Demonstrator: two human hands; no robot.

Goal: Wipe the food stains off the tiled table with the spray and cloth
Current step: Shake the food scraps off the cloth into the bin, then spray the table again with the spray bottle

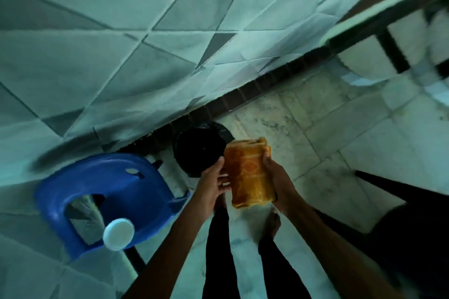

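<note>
A folded orange cloth with a woven pattern is held over the floor in front of me. My right hand grips its right edge, fingers curled round the fold. On the cloth's left edge my left hand holds with the thumb on top and the fingers underneath. The tiled table, pale with dark diagonal joints, fills the upper left, its dark edge running diagonally. A white round cap, perhaps a bottle's top, shows at the lower left. The frame is too blurred to show any stains.
A blue plastic stool stands at the lower left beside the table edge. A black round bin sits on the marble floor just beyond my hands. My legs and bare feet are below. Dark furniture legs stand at right.
</note>
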